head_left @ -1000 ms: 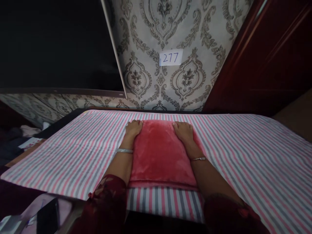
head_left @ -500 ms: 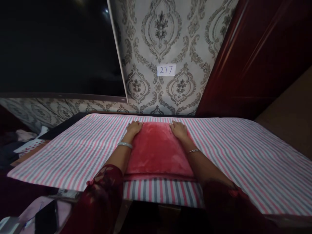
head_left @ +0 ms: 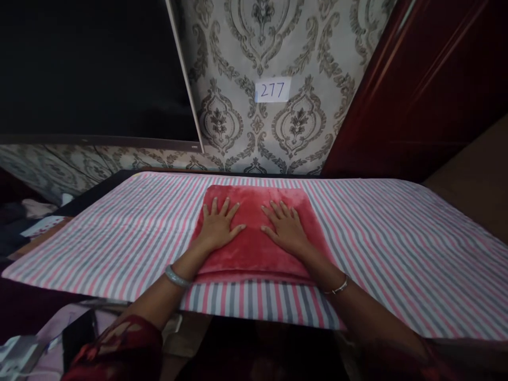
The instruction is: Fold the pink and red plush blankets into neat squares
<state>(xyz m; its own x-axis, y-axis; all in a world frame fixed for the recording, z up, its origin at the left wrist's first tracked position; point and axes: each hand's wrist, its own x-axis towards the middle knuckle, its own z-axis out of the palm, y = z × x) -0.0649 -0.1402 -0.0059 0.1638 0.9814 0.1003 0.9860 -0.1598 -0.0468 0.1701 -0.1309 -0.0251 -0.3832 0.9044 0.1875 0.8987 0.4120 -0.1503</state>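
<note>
A folded red plush cloth (head_left: 254, 254) lies flat on a striped tablecloth (head_left: 381, 243) in pink, grey and white. Resting palm down on the left half of the red cloth, my left hand (head_left: 218, 225) has its fingers spread. My right hand (head_left: 286, 226) lies the same way on the right half, fingers apart. Neither hand grips anything. A layered fold shows along the cloth's near edge, between my forearms.
Behind the table stands a patterned wall with a paper label (head_left: 272, 90) reading 277. A large dark screen (head_left: 91, 74) hangs at the left. Dark red wood panelling (head_left: 413, 90) rises at the right. A phone (head_left: 78, 333) lies below the table's left front.
Both hands have left the red cloth's far side edges and moved nearer, onto its top, with fingers now spread flat. The view has tilted slightly downward.
</note>
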